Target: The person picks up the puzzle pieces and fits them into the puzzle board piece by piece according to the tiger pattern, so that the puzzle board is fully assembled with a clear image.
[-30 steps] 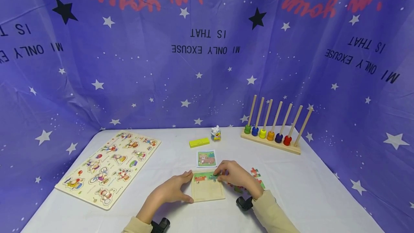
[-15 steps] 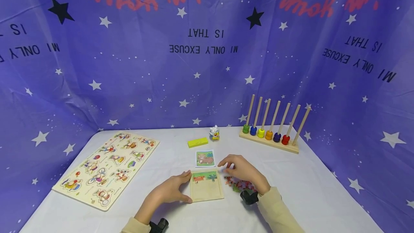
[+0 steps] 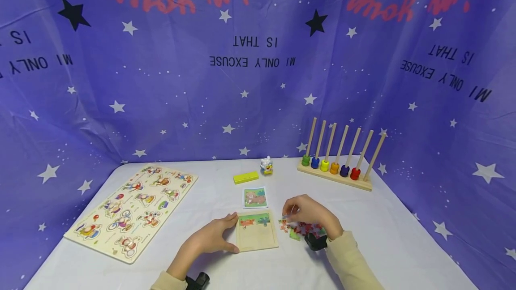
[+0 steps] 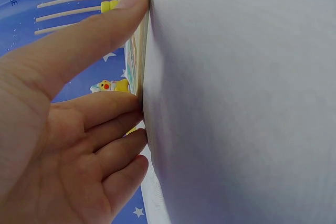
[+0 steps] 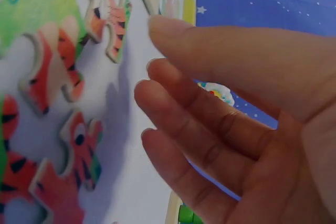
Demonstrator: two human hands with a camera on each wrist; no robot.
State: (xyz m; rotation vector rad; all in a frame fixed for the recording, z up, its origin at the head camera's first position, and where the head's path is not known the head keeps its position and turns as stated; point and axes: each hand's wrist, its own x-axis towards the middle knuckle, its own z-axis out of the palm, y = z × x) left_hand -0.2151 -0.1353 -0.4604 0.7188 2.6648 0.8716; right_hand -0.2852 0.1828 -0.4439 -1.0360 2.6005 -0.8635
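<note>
My left hand (image 3: 217, 235) rests at the left side of a shallow wooden puzzle tray (image 3: 258, 241). Its thumb touches the near corner and its forefinger the far one; the left wrist view shows them along the tray's edge (image 4: 140, 51). Green and red jigsaw pieces (image 3: 254, 219) fill the tray's top strip. Right of the tray, my right hand (image 3: 308, 211) hovers over a pile of loose jigsaw pieces (image 3: 308, 229). In the right wrist view, its thumb and fingers are apart with nothing between them, near an orange striped jigsaw piece (image 5: 105, 11).
A picture card (image 3: 255, 197) lies behind the tray, with a yellow block (image 3: 246, 177) and a small toy figure (image 3: 266, 165) farther back. A large peg puzzle board (image 3: 133, 209) occupies the left. At the back right stands a wooden rack of pegs and coloured beads (image 3: 334, 173).
My right hand has left the tray's upper right corner, where a blue-green jigsaw piece now lies, and moved right to the loose pieces. The left hand keeps its place at the tray.
</note>
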